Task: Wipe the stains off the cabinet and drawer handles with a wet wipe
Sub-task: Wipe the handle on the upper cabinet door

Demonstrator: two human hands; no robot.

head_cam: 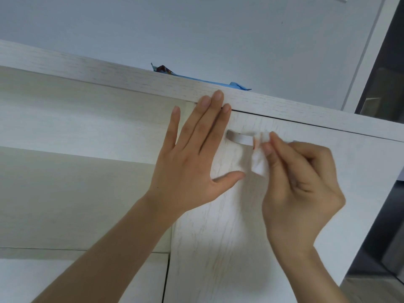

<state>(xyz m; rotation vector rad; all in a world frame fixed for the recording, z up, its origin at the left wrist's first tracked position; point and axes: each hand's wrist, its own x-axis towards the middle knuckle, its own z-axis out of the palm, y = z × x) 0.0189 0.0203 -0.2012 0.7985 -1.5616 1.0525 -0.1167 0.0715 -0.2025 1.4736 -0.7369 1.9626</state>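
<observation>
A white wood-grain cabinet door (295, 171) carries a small white bar handle (239, 138) near its top edge. My right hand (299, 189) pinches a folded white wet wipe (259, 162) and holds it against the right end of the handle. My left hand (192, 154) lies flat with straight fingers on the door's upper left corner, its fingertips reaching the cabinet's top board. The handle's right end is hidden behind the wipe.
A blue packet (196, 78) lies on the cabinet's top board (109, 71). Open shelves (76, 154) sit left of the door. Behind is a white wall (196, 29), with a dark opening (384, 84) at the right.
</observation>
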